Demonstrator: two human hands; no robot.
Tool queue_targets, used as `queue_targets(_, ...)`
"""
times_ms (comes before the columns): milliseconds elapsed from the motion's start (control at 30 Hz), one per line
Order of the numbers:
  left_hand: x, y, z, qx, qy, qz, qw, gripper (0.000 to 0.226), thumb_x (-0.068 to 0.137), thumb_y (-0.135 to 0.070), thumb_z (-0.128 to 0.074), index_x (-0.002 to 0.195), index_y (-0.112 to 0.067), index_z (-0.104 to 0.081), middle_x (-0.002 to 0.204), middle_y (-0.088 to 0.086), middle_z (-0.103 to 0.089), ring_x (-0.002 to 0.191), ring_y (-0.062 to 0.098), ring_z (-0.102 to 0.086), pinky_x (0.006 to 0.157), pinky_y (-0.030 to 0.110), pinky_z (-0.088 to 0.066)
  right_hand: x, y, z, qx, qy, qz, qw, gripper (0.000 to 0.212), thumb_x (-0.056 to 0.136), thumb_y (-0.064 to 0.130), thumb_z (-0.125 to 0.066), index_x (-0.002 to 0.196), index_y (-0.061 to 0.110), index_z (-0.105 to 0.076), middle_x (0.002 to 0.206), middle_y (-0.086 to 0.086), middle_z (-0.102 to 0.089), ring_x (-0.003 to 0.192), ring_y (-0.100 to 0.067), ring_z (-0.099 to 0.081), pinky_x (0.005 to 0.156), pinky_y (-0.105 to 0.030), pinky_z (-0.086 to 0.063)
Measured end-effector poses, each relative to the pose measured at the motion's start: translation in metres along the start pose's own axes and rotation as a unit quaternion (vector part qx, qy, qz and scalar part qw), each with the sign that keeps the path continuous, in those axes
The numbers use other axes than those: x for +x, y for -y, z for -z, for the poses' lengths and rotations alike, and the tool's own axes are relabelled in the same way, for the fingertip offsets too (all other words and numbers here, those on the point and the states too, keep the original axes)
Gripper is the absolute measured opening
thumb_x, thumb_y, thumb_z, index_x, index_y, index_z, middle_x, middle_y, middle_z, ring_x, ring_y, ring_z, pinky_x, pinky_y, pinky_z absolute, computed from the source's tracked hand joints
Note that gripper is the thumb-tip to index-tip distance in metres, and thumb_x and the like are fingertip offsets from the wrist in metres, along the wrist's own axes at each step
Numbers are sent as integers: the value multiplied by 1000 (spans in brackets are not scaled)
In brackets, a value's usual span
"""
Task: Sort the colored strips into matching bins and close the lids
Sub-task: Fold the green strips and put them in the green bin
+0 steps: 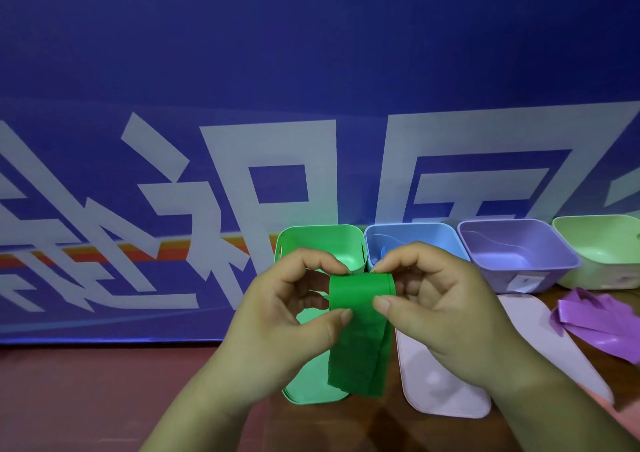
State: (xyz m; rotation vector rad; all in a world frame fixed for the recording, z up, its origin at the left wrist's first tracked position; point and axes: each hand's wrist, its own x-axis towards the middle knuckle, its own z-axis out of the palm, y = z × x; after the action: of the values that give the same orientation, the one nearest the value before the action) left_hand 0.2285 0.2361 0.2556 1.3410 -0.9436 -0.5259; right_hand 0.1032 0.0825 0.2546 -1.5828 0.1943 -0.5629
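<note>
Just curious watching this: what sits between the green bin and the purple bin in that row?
The blue bin stands between the green bin and the purple bin, open, as the head view shows.

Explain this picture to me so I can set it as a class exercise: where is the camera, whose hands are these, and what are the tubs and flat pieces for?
The camera sits on a person's head and looks down at their own hands. The left hand and right hand together hold a folded green strip. Behind stand four open bins in a row: green bin, blue bin, purple bin and pale green bin. On the table lie a green lid, two pale lids, and purple strips at the right. No lid is on yet.
</note>
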Motion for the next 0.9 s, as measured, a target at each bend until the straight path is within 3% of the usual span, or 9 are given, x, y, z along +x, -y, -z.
queue_targets(100, 0, 1, 0, 12, -11, -12, 1000, 30, 72, -15, -75, 100, -21, -68, 95, 3, -69, 90, 27, -65, 82, 53, -52, 1, 1, 0, 11, 0, -18, 1000, 30, 63, 28, -77, 91, 22, -70, 84, -9, -69, 77, -24, -65, 71, -30, -55)
queue_targets(267, -1, 2, 0, -13, -21, -3, 1000, 28, 72, -15, -76, 98, -20, -69, 90, 13, -68, 85, 30, -64, 77, 52, -51, 1, 4, -1, 14, 0, -21, 1000, 30, 64, 29, -76, 92, 21, -70, 83, -7, -69, 76, -20, -66, 70, -28, -55)
queue_targets(433, 1, 2, -1, -31, -28, 3, 999, 27, 69, -16, -77, 95, -20, -70, 89, 25, -64, 81, 31, -61, 74, 45, -52, -1, 5, -1, 1, -2, -5, 1000, 32, 65, 27, -77, 96, 21, -70, 89, -18, -69, 85, -40, -66, 77, -45, -58)
queue_targets(633, 3, 0, -3, -58, -42, 36, 997, 27, 65, -20, -78, 91, -19, -71, 92, 41, -53, 81, 35, -58, 74, 49, -48, -3, 4, -1, -43, -10, 27, 999, 32, 66, 25, -77, 98, 29, -71, 92, -6, -70, 84, -32, -68, 78, -40, -59)
queue_targets(767, 3, 0, -3, -65, -30, 45, 996, 26, 65, -21, -77, 91, -21, -71, 88, 35, -58, 80, 32, -60, 71, 41, -51, -3, 3, -2, -47, -17, 40, 998, 30, 68, 24, -78, 97, 26, -72, 89, -8, -69, 80, -32, -67, 75, -44, -59)
queue_targets(900, 3, 3, -1, -35, -29, 34, 998, 27, 68, -24, -77, 94, -22, -71, 91, 34, -56, 82, 33, -58, 73, 46, -49, -3, 1, -2, -39, -20, 25, 999, 29, 65, 27, -78, 94, 28, -72, 87, -11, -70, 80, -35, -66, 74, -38, -58)
